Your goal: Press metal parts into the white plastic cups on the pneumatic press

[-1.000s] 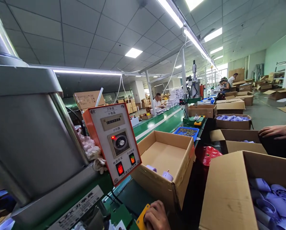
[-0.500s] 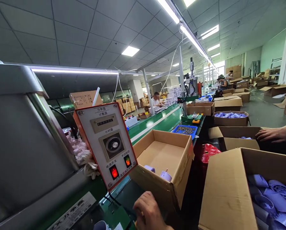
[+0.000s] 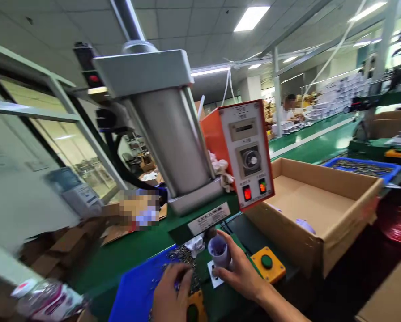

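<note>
My right hand is wrapped round a purple cup-like plastic piece, its opening facing up. The piece stands at the press's work spot, over a small white plate. My left hand is above the near edge of a blue tray that holds small metal parts. Its fingers are curled together and slightly blurred; what they pinch cannot be made out. Over both hands stands the press's grey cylinder. A crumpled white cloth lies beside the purple piece.
An orange control box with lit switches hangs beside the press. Yellow boxes with green buttons flank the work spot. On the right stand a cardboard box with purple pieces inside and another blue tray. A plastic bottle is at lower left.
My view has swung left and down to the press. My right hand, earlier beside the cardboard box, now holds the purple piece. My left hand has come into view.
</note>
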A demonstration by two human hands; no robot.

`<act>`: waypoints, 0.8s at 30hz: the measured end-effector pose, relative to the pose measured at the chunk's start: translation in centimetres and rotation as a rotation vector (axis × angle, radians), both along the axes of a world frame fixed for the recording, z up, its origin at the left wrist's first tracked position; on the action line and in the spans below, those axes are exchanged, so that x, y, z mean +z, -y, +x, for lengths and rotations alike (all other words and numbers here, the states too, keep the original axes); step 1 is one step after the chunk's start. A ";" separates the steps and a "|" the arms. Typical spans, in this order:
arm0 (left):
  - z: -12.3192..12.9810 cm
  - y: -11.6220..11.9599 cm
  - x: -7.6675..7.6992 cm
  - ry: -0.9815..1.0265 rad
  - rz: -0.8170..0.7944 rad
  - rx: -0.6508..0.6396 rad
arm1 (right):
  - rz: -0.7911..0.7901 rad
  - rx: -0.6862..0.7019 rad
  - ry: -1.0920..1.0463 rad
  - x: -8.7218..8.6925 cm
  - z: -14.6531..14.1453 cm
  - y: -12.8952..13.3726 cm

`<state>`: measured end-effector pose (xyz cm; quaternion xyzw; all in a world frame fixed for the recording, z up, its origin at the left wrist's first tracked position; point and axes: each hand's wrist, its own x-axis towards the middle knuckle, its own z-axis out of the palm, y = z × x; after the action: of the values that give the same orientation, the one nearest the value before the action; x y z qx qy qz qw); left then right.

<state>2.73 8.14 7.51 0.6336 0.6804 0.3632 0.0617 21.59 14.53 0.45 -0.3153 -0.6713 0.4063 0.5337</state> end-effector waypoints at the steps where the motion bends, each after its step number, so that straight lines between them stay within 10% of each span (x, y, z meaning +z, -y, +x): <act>1: 0.8 -0.9 1.0 0.017 -0.025 -0.029 | -0.019 -0.024 -0.020 0.0 -0.7 0.1; 7: 6.2 -3.8 5.2 -0.149 -0.281 -0.165 | -0.001 -0.072 -0.098 0.0 -2.3 0.2; 24: 6.5 -7.2 5.5 -0.421 -0.386 -0.270 | 0.093 -0.139 -0.074 1.7 -1.7 -1.0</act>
<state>9.23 15.38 13.01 0.7560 0.6444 0.0767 0.0863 19.93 15.50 2.10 -0.3206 -0.6460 0.3480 0.5990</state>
